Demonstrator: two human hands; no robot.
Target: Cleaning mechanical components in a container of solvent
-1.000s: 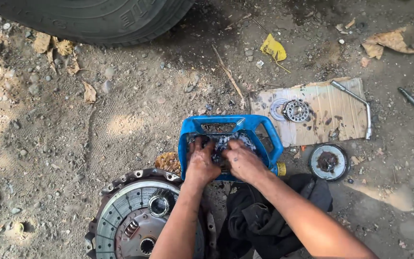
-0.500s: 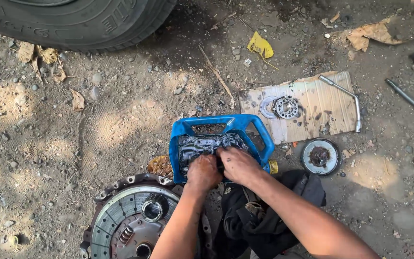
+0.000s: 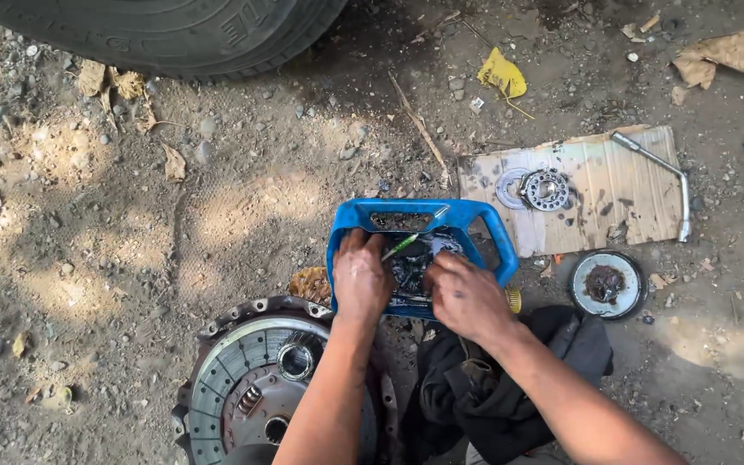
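Observation:
A blue plastic container [image 3: 484, 226] cut open as a tray lies on the dirt, holding dark liquid and a dark greasy part [image 3: 410, 269]. My left hand [image 3: 360, 277] rests on the tray's left side and holds a thin green-handled brush [image 3: 403, 245] that points into it. My right hand [image 3: 467, 297] grips the dark part at the tray's near right. Both hands are smeared with grease.
A clutch pressure plate [image 3: 256, 379] lies at the near left, a dark cloth [image 3: 492, 379] under my right forearm. Cardboard [image 3: 600, 185] at right carries a bearing [image 3: 547, 189] and an L-shaped wrench [image 3: 669, 176]. A round greasy lid [image 3: 606, 284] sits below it. A tyre [image 3: 157, 30] fills the top.
The view has shifted slightly. Both hands have drawn back toward the near side of the tray, and the green-handled brush now shows in my left hand.

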